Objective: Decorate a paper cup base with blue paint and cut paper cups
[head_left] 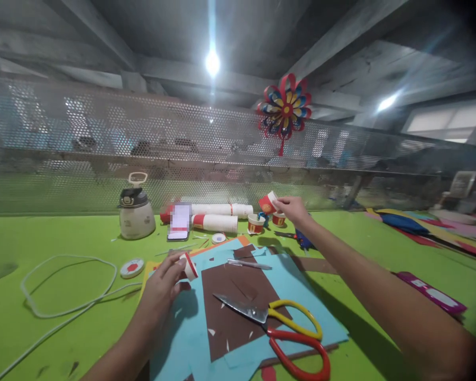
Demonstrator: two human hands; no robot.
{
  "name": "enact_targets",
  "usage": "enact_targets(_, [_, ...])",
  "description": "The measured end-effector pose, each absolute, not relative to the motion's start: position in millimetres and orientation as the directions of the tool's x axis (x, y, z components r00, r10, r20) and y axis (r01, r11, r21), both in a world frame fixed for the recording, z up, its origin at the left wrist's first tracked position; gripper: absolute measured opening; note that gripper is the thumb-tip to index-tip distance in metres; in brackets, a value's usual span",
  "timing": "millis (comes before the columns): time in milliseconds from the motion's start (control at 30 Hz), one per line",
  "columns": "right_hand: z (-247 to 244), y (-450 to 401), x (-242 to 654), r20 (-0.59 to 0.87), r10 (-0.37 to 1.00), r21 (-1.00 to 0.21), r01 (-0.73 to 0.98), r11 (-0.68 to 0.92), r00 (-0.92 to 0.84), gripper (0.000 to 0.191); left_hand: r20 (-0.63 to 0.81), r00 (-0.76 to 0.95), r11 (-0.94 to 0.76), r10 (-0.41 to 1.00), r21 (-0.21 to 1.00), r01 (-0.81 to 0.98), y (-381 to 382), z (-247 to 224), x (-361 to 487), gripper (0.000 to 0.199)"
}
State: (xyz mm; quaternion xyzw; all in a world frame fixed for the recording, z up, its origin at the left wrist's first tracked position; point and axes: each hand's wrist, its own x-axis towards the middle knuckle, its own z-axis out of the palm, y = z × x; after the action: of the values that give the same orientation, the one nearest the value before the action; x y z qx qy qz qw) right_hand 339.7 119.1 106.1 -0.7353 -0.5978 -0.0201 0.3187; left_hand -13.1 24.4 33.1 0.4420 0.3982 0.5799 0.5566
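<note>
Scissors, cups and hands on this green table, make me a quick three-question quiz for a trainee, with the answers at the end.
1. Multiple choice: what do the blades of the large scissors lie across?
A) a white bottle
B) the brown sheet
C) a coiled cord

2. True or false: the left hand is gripping the scissors.

3. Fill in the blank: the right hand holds up a paper piece coloured white and ____.

Key: 1 B; 2 false, it holds a small white piece with a red edge; 3 red.
</note>
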Motion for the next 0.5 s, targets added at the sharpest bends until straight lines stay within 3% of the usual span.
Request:
enact_targets(267, [150, 185, 344, 0.432, 0.825, -0.358, 0.909, -0.215, 0.365, 0.032, -0.023, 0.051, 0.038, 0.998, 0.953, -0.299, 38, 17, -14, 0.039])
enact_targets(500, [143, 220, 335, 0.374, 0.837, -0.285, 0.908, -0.306, 0.399, 0.039, -0.049, 0.034, 0.057, 0.998, 0.956, -0.287, 36, 17, -13, 0.035])
